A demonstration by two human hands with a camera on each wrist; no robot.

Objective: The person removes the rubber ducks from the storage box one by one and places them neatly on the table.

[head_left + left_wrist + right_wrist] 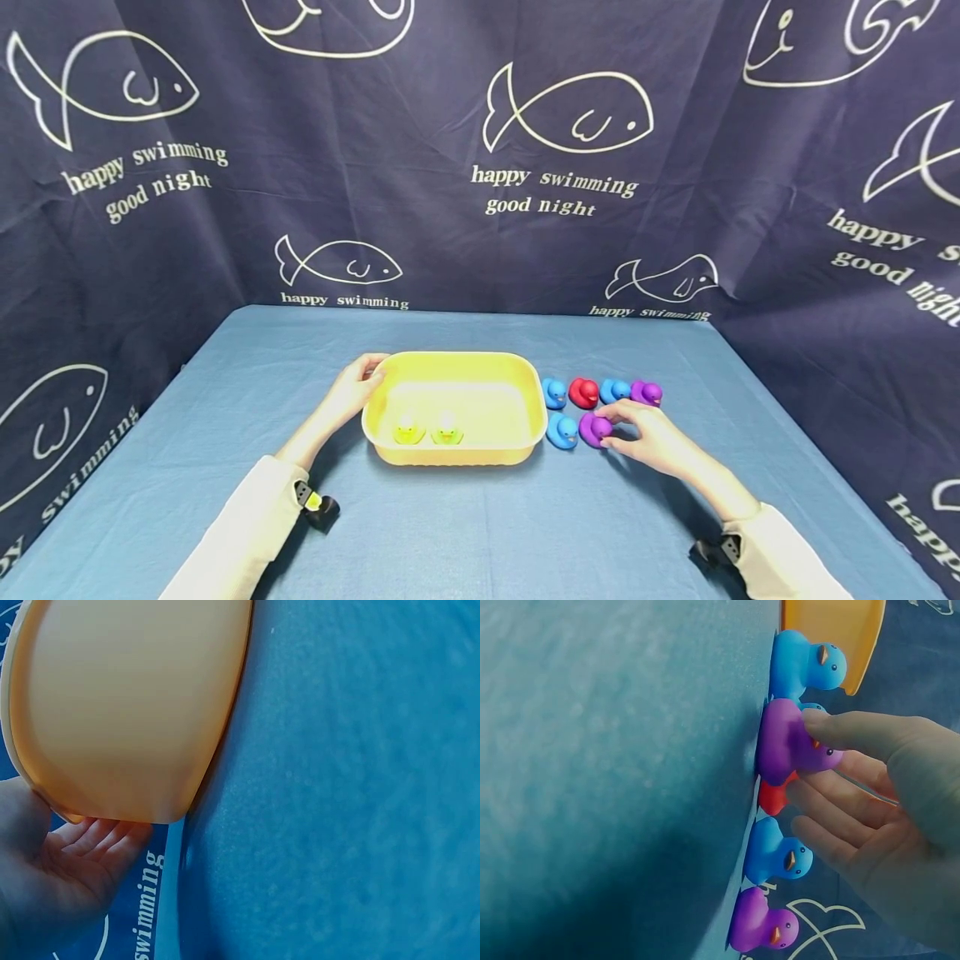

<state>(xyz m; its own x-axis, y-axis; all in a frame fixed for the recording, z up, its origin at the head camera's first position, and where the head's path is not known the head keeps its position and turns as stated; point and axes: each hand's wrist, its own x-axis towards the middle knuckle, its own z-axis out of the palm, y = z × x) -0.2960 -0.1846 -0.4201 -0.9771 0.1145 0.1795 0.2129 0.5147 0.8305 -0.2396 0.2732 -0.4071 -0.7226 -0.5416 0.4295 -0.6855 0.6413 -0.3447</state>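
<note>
A yellow plastic basin (457, 457) stands on the table, with two yellow rubber ducks, one (408, 431) left of the other (447, 431), inside along its near wall. My left hand (358, 390) grips the basin's left end, thumb over the rim and fingers against the outer wall in the left wrist view. Right of the basin, my right hand (647, 435) pinches a purple rubber duck (780, 742) between thumb and fingers. That duck is at table level beside a blue duck (562, 432), which stands close to the basin's right wall.
Behind these two, a row runs rightward: a blue duck (554, 393), a red duck (583, 392), another blue duck (615, 390) and a purple duck (647, 392). Blue cloth covers the table (450, 533). Dark fish-print curtains (420, 183) hang behind and at both sides.
</note>
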